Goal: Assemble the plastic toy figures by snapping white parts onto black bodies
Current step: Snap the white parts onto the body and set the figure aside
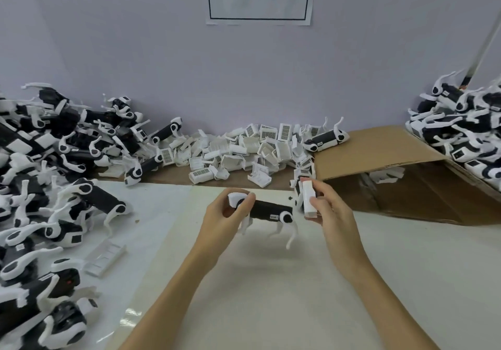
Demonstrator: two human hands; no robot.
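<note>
Left hand [230, 211] grips one end of a black plastic dog-shaped toy body with white legs [268, 211], held above the white table sheet [271, 282]. Right hand [328, 208] pinches a white rectangular plastic cover part [309, 200] just beside the body's other end. A heap of white cover parts [244, 148] lies behind.

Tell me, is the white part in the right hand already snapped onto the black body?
No, the right hand holds the white part apart from the black body.

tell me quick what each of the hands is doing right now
Left hand: closed, gripping one end of the black toy body.
Right hand: closed, holding a white part next to the body's other end.
</note>
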